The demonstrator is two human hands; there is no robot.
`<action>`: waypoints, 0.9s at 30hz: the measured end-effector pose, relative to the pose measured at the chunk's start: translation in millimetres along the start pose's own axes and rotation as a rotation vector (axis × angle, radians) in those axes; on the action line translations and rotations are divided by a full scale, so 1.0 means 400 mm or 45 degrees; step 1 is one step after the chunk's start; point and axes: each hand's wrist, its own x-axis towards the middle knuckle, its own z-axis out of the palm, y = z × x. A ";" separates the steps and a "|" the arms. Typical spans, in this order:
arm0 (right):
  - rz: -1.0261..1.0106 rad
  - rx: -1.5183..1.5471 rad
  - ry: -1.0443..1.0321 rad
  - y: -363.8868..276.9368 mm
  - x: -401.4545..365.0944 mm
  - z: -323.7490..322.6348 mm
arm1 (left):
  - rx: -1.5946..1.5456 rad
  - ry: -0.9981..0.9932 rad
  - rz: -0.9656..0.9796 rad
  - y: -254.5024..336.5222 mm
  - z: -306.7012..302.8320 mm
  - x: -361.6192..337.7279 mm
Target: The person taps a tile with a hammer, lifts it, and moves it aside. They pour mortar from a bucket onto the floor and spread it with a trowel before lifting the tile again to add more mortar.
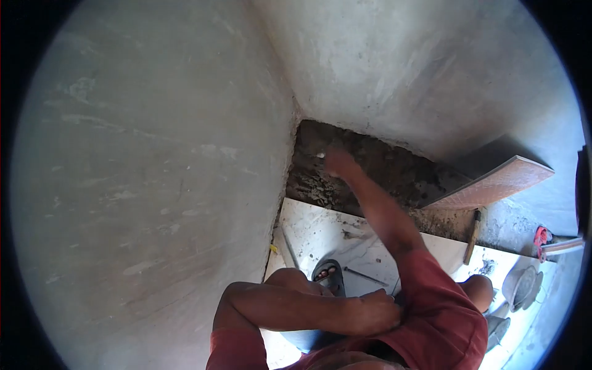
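Observation:
My right hand (340, 163) reaches out over the patch of dark, wet-looking mortar (370, 145) in the corner between two walls. It is smeared by motion, so its fingers and anything in them cannot be made out. A small whitish spot (320, 155) shows just left of it. My left hand (375, 313) is closed in front of my body, its forearm lying across near my knee. Whatever it may hold is hidden. Pale tiles (320, 231), spattered with dirt, border the mortar on my side.
A brown tile (493, 184) leans on edge at the right end of the mortar. Below it lies a hammer (473, 237). A thin rod-like tool (365, 276) rests beside my sandalled foot (327, 273). Bowl-like metal containers (521, 285) and a red cloth (541, 240) are at the right.

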 end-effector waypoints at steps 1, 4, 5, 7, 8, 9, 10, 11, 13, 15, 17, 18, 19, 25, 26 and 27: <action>-0.007 -0.008 -0.012 -0.008 0.004 -0.020 | -0.031 -0.186 -0.110 0.014 -0.033 0.023; -0.146 -0.304 -0.102 -0.045 -0.007 -0.066 | -0.102 -0.392 -0.236 0.019 -0.070 0.043; -0.231 -0.374 -0.120 -0.058 -0.015 -0.054 | -0.145 -0.414 -0.257 0.020 -0.072 0.047; -0.321 -0.447 -0.141 -0.084 -0.046 -0.033 | -0.170 -0.403 -0.249 0.017 -0.076 0.053; -0.354 -0.452 -0.115 -0.100 -0.080 -0.023 | -0.190 -0.405 -0.241 0.016 -0.074 0.053; -0.387 -0.455 -0.086 -0.114 -0.110 -0.015 | -0.190 -0.402 -0.243 0.014 -0.067 0.052; -0.390 -0.458 -0.086 -0.113 -0.126 0.011 | -0.129 -0.364 -0.192 0.011 -0.055 0.049; -0.411 -0.555 -0.195 -0.105 -0.139 0.041 | -0.068 -0.321 -0.143 0.011 -0.051 0.049; -0.439 -0.658 -0.305 -0.089 -0.150 0.050 | -0.069 -0.270 -0.128 0.018 -0.056 0.048; -0.535 -0.501 -0.314 -0.074 -0.159 0.005 | -0.061 -0.215 -0.110 0.022 -0.070 0.048; -0.361 -0.289 -0.250 -0.021 -0.119 0.006 | -0.027 -0.310 -0.156 0.031 -0.072 0.043; -0.563 -0.516 -0.353 0.006 -0.104 -0.015 | -0.036 -0.287 -0.174 0.031 -0.069 0.038; -0.766 -0.741 -0.451 0.024 -0.100 -0.035 | -0.025 -0.234 -0.143 0.030 -0.066 0.032; -0.197 0.320 -0.527 -0.022 -0.267 -0.048 | -0.144 -0.146 -0.130 0.014 -0.051 0.036; -0.199 0.314 -0.541 -0.014 -0.271 -0.016 | -0.121 -0.195 -0.149 0.018 -0.059 0.036; -0.143 0.516 -0.592 0.002 -0.264 0.032 | -0.127 -0.185 -0.152 0.019 -0.055 0.035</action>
